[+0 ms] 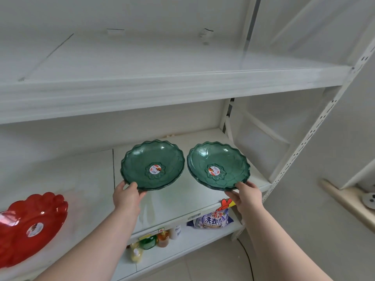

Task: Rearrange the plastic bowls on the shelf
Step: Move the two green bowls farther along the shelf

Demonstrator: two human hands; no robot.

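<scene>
Two green scalloped plastic bowls, each with a round sticker in the middle, are side by side over the white middle shelf (172, 201). My left hand (127, 194) grips the near rim of the left green bowl (140, 163). My right hand (246, 196) grips the near rim of the right green bowl (225, 157), which looks like a stack of two or more. Both bowls tilt toward me. A red scalloped plastic bowl (38, 216) lies on the same shelf at the far left, apart from both hands.
A bare white shelf (162, 86) hangs above. Below, a lower shelf carries a detergent bag (212, 219) and several bottles (154, 240). A perforated white upright (310, 136) frames the right side. A beige ledge (345, 199) runs at the far right.
</scene>
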